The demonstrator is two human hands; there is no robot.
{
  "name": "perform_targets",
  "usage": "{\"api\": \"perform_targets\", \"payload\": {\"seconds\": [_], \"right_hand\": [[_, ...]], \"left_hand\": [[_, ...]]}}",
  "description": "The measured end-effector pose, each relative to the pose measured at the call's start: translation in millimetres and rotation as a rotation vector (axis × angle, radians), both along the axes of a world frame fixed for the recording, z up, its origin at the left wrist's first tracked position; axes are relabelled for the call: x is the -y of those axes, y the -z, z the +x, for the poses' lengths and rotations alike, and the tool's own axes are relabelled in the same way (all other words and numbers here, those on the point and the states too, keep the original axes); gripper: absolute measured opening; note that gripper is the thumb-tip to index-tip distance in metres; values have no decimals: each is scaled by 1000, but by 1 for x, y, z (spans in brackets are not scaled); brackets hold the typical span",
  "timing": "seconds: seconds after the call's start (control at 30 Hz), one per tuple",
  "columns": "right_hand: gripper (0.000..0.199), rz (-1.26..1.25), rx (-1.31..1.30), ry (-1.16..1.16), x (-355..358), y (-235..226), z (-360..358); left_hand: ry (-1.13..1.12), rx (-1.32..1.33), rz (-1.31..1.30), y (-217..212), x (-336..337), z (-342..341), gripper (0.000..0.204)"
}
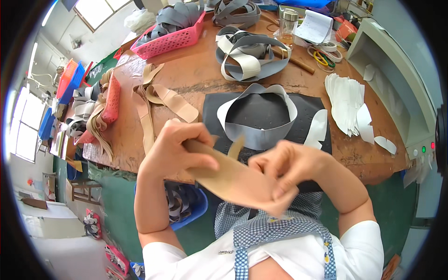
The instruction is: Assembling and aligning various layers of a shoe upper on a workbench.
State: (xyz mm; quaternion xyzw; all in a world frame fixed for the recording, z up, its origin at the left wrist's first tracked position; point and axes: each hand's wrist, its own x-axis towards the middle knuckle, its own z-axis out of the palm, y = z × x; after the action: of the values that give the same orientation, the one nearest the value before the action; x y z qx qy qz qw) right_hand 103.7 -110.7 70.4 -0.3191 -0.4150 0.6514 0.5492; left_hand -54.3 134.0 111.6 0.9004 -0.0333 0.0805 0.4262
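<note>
A tan strip of material (228, 176) is stretched between my two hands above the table's near edge. My left hand (179, 147) grips its left end, with the thumb on top. At the other end, the fingers of my right hand (287, 168) pinch the strip; that end is slightly blurred. Just beyond lies a grey-and-white band bent into a loop (259, 137), resting on a black mat (214, 105). A white cut piece (317, 128) lies at the mat's right side. More tan strips (172, 102) lie on the wood to the left.
Pink baskets (172, 39) of strips stand at the back left and left edge. Grey and white bands (252, 56) are heaped behind the mat. A stack of white pieces (345, 100), scissors (321, 58) and a glass jar (288, 28) sit right. A grey machine (392, 79) borders the right.
</note>
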Motion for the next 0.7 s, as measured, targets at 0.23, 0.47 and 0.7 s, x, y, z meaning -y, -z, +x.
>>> {"api": "perform_targets", "payload": {"seconds": [0.23,0.47,0.7], "right_hand": [[8,142,-93,802,62,-18,8],[6,6,-320,1174,65,-27,28],[15,-15,-352,892,108,-2,48]], "left_hand": [[-381,471,314,-13,21,34,42],[-19,329,-39,1,127,64,74],[13,121,-280,44,113,96,13]]}}
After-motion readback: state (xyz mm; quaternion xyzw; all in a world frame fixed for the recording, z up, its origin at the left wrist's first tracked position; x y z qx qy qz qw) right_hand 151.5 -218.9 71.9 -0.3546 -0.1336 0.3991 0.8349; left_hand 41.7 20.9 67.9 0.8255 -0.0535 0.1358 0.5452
